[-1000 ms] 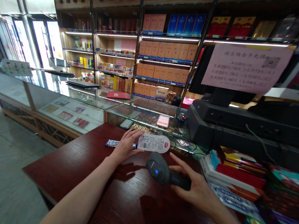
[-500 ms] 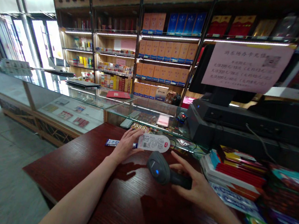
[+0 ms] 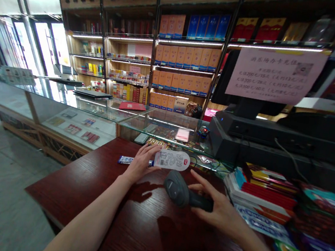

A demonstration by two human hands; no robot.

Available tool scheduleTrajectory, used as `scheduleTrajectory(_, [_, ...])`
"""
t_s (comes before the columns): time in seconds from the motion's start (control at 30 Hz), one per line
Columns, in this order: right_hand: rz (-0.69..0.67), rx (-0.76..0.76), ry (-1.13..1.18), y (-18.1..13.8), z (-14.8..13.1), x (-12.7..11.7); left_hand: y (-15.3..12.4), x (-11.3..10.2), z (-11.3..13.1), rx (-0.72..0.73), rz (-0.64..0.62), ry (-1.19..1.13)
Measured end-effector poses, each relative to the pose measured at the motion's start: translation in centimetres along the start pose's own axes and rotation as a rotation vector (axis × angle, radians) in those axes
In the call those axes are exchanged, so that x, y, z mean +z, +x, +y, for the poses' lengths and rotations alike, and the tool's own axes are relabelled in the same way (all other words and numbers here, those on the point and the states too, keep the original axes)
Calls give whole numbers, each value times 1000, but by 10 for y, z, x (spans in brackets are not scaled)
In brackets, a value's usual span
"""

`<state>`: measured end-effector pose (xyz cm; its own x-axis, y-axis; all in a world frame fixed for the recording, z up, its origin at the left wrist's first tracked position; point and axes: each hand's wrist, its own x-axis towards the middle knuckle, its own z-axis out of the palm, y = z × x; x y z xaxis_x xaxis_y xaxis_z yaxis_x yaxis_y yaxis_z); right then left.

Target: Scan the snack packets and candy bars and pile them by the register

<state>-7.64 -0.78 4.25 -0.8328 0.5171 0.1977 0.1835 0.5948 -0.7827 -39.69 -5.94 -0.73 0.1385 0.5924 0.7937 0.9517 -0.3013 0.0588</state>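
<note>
My right hand (image 3: 216, 205) grips a dark grey handheld barcode scanner (image 3: 177, 190) by its handle, with the index finger stretched forward. The scanner's head points toward a white, round-ended package (image 3: 173, 159) that bears a printed label, a barcode and a small red logo. My left hand (image 3: 142, 161) holds that package by its left end, low over the brown wooden counter (image 3: 88, 185). A blue-and-white wrapped snack (image 3: 125, 160) lies at the left hand, partly covered by it.
Stacked boxes and snack packs (image 3: 267, 196) crowd the counter's right side. Behind them stands a black register terminal (image 3: 252, 109) with a pink paper sign (image 3: 277, 75). A glass display case (image 3: 168, 121) adjoins the counter's far edge, and stocked shelves (image 3: 185, 56) line the wall.
The blue light on the scanner, lit before, no longer shows. My right hand and the scanner have shifted very slightly left; the left hand and package stay put.
</note>
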Motion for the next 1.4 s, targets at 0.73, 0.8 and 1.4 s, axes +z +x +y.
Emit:
scheduleTrajectory(0.73, [-198,55,-316,11,7,41,3,-2,5,11,21,-25])
scheduleTrajectory(0.8, [-198,57,-291,10,8,41,3,-3,6,10,14,-34])
scheduleTrajectory(1.4, [553,173,458,29,49,20,8,-3,28,78,-33,-110])
